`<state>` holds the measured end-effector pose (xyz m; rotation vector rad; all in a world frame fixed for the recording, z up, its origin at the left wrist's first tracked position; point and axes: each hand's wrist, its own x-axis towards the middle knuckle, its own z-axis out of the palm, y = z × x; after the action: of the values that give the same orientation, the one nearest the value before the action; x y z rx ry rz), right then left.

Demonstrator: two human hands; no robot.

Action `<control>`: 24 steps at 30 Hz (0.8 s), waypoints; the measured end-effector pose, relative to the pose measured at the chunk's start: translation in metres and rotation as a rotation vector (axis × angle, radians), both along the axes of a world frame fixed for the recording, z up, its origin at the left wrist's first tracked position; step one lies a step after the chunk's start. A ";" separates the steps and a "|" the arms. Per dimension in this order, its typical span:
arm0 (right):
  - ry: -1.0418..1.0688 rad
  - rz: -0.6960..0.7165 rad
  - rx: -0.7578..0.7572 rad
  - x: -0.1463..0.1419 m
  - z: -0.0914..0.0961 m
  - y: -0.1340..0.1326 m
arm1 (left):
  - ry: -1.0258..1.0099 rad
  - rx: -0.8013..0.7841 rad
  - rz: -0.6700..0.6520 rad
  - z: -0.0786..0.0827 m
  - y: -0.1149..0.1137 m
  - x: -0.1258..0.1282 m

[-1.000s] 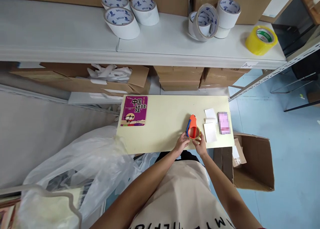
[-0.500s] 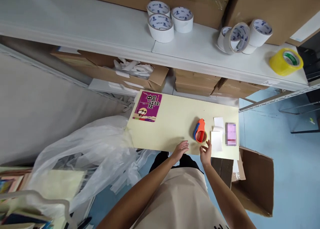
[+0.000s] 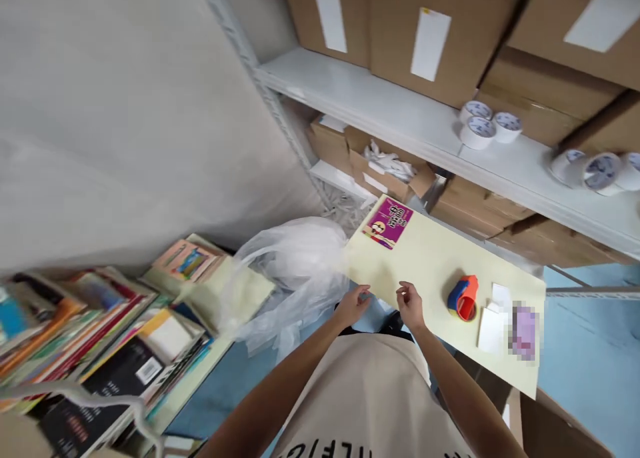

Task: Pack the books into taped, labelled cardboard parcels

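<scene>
Several rows of paper-covered books (image 3: 65, 338) fill my far left; one black cover (image 3: 117, 379) bears a white barcode label (image 3: 149, 370), its lettering too small for me to read. Next, thin, crumpled, translucent plastic (image 3: 295, 255) bunches at the left edge of the smooth cream bench (image 3: 425, 261). I have the left hand (image 3: 353, 303) at the near left corner, empty, fingers loosely bent. By the far left corner lies a flat, glossy purple booklet (image 3: 389, 222) with big dark characters, blurred for me. My right hand (image 3: 411, 305) is over the near edge, fingers half curled around nothing; I can't tell whether it touches. Further right, mid-depth, sits the rounded orange-and-blue plastic tape dispenser (image 3: 464, 298). Above, cylindrical white tape rolls (image 3: 479, 135) with blue-printed cores stand on a metal shelf (image 3: 415, 121). White paper pieces (image 3: 493, 328) follow, then a pixelated pinkish-purple rectangle (image 3: 524, 331) beside the right edge.
</scene>
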<state>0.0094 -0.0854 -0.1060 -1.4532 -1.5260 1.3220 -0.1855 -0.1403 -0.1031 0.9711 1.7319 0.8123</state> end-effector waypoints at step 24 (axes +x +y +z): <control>-0.550 1.128 0.085 -0.368 -0.094 0.011 | 0.423 -0.112 0.188 -0.030 -0.057 -0.289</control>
<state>-0.3585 -0.0744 -0.1997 -0.8858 -2.9728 1.4143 -0.4745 -0.1972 -0.1331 0.9617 2.2353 0.6488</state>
